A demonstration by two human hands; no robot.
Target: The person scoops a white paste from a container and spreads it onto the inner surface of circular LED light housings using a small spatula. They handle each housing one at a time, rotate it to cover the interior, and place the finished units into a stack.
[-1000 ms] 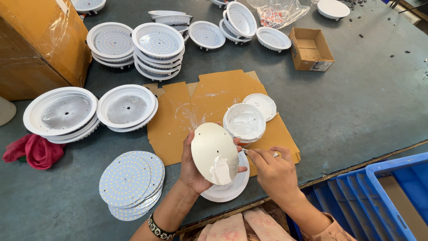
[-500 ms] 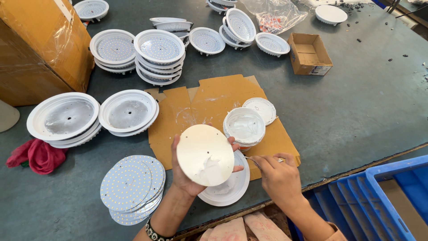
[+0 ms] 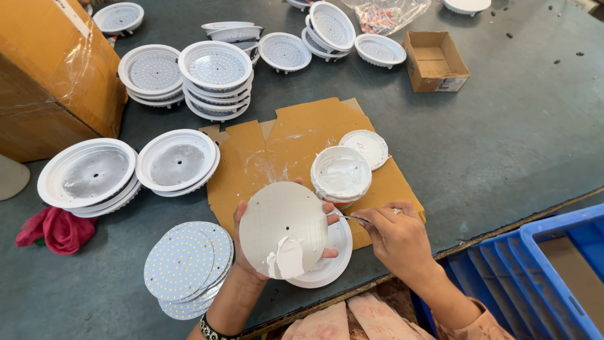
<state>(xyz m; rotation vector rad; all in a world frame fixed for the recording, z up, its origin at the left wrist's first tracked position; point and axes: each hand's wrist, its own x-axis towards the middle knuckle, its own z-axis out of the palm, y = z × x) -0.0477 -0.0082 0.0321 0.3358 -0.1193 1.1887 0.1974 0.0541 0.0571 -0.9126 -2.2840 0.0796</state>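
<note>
Holding a round white disc (image 3: 283, 223) at the lower middle of the frame, the left hand (image 3: 251, 252) grips it by the edge, fingers curled behind and thumb in front. A blob of white paste (image 3: 286, 258) sits near its lower edge. At the lower left, a stack of LED boards (image 3: 185, 264) lies on the grey table (image 3: 503, 145), and above it two white lamp housings (image 3: 88, 173) rest side by side. The disc is tilted up toward the camera, flat face to the viewer; being round, it has no long axis, and the paste marks its lower side. Under it lies another white housing (image 3: 327, 261). To the right, the right hand (image 3: 396, 239) is closed around a thin metal tool (image 3: 355, 219) whose tip points left at the disc. Behind stands an open tub of paste (image 3: 341, 175) on cardboard (image 3: 302, 138). I judge that paste is being spread; the next move needs the tool drawn evenly over the face.
</note>
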